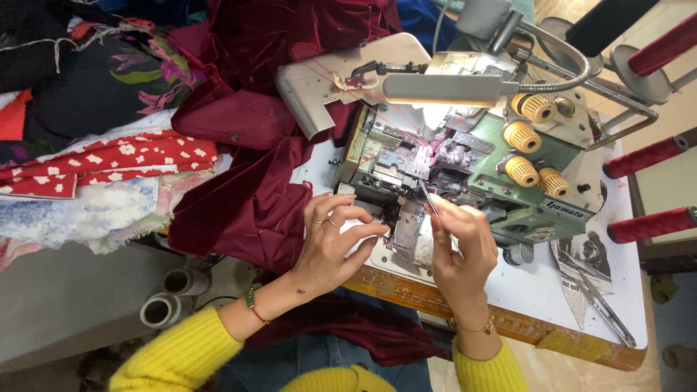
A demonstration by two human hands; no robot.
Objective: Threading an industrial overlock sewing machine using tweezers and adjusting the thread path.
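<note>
Tweezers (427,196) pinched in right hand (457,247), overlock machine (465,160)

A pile of floral and red white-flowered fabrics (109,163) lies far left, dark red thread cones (646,156) stand at right, scissors (606,312) rest on the white table (537,290), and tape rolls (163,308) sit below.

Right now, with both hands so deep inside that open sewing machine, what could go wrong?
1. The right hand pokes thin metal tweezers into the green overlock sewing machine near its needle area; if the machine ran, fingers could be hurt.
2. The fine red thread looks taut and might snap or slip out.
3. The dark red velvet cloth lies beside the left hand and could get caught.
</note>
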